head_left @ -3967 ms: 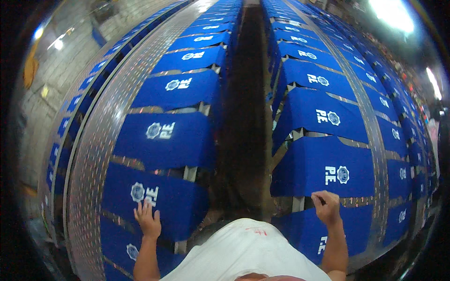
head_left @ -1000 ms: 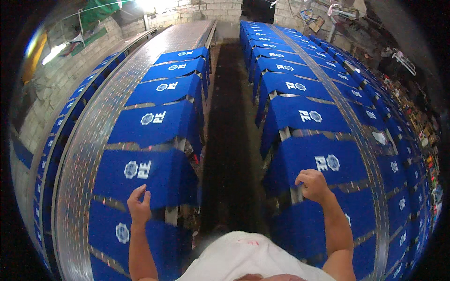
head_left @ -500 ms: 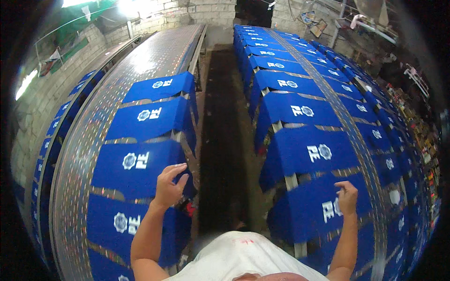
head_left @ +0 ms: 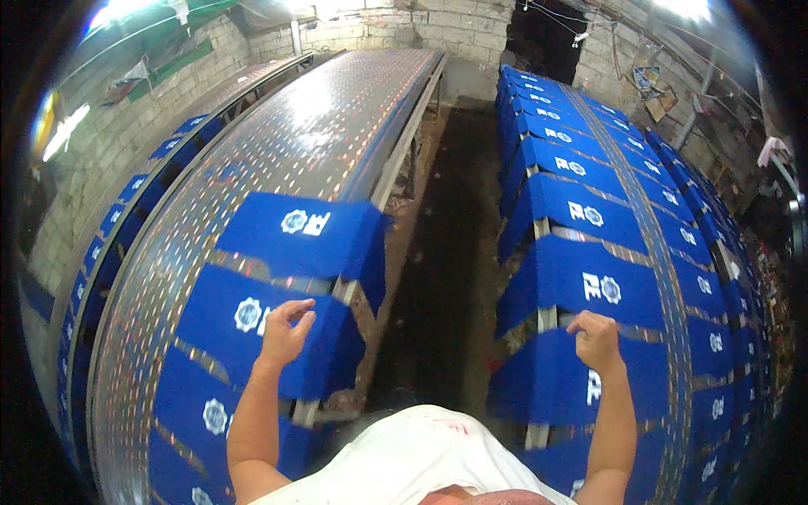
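My left hand (head_left: 284, 335) hovers over a blue cloth panel (head_left: 223, 299) printed with a white round emblem and letters, draped over the inner edge of the left long table. Its fingers are bent, thumb and forefinger a little apart, holding nothing. Over the right table, my right hand (head_left: 596, 338) is loosely curled above another blue printed panel (head_left: 551, 374), with nothing seen in it. Whether either hand touches the cloth is hard to tell. Farther along the left table lies the last panel (head_left: 269, 227) of that row.
A dark narrow aisle (head_left: 438, 244) runs between the tables. The left table's speckled top (head_left: 311, 109) shows beyond its panels. More blue panels (head_left: 564, 135) line the right table in two rows. A block wall (head_left: 387, 29) closes the far end, beside a dark doorway (head_left: 543, 50).
I have moved forward along the aisle, and the panels have slid nearer. The view has swung left. My right hand has curled more and lies nearer the aisle; the left fingers have drawn closer together.
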Tool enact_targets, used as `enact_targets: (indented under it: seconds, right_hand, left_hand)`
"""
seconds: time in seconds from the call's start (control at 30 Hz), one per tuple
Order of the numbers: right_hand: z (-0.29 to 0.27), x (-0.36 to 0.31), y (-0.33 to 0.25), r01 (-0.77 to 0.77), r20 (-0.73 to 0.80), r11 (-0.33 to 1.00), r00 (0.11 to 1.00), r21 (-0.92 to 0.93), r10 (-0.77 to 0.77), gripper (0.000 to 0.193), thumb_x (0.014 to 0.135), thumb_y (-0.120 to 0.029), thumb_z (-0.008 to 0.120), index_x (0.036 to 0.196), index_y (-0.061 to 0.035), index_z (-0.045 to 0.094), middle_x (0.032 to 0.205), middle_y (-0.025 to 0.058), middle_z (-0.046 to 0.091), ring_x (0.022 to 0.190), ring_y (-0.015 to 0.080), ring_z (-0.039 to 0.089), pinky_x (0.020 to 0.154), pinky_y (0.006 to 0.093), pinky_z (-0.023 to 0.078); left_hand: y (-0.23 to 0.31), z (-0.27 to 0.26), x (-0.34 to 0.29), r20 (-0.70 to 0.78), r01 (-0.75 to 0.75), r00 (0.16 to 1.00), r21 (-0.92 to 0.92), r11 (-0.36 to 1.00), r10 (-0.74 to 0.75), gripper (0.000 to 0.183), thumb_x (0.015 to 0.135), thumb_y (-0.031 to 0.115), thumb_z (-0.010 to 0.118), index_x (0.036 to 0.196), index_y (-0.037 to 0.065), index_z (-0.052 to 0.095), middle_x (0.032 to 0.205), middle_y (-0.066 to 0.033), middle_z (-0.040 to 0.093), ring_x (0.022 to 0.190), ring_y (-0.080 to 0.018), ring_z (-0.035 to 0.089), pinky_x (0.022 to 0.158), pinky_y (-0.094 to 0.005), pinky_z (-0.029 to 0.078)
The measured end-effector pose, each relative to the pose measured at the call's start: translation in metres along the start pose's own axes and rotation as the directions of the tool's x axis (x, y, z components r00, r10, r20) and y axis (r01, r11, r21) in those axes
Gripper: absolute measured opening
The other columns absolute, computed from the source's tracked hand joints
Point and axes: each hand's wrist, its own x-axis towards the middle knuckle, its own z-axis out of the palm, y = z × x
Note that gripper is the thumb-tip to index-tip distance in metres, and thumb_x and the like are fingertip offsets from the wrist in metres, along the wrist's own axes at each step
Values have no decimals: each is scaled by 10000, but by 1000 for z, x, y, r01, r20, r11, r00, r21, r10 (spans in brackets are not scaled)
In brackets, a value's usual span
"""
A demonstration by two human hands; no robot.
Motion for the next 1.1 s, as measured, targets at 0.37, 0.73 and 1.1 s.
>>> enact_targets:
  seconds: [0.37, 0.73, 1.1]
  right_hand:
    - [96, 321, 216, -178, -33, 982, 984, -69, 176, 335, 841, 111, 607, 1051, -63, 802, 1142, 164, 837, 1039, 364, 819, 927, 455, 663]
    - [147, 475, 536, -684, -300, 728, 704, -40, 644, 352, 752, 203, 582, 908, -52, 768, 926, 138, 799, 882, 298, 806, 785, 385, 624]
    - [278, 936, 774, -205, -69, 973, 978, -108, 199, 309, 852, 105, 655, 1056, -74, 802, 1092, 162, 838, 951, 381, 829, 823, 480, 674]
  left_hand:
    - [-29, 191, 452, 111, -73, 991, -70, 995, 81, 291, 1006, 68, 770, 1278, -14, 834, 1210, -134, 852, 1072, -193, 801, 986, -348, 615]
    - [17, 430, 850, 394, -361, 836, -131, 924, 382, 312, 969, 91, 839, 1266, -2, 821, 1227, -202, 822, 1125, -334, 800, 1025, -400, 612]
    - [-53, 476, 1185, 164, 12, 986, -42, 999, -5, 309, 1001, 25, 773, 1295, -69, 799, 1235, -148, 821, 1112, -203, 776, 1039, -361, 597]
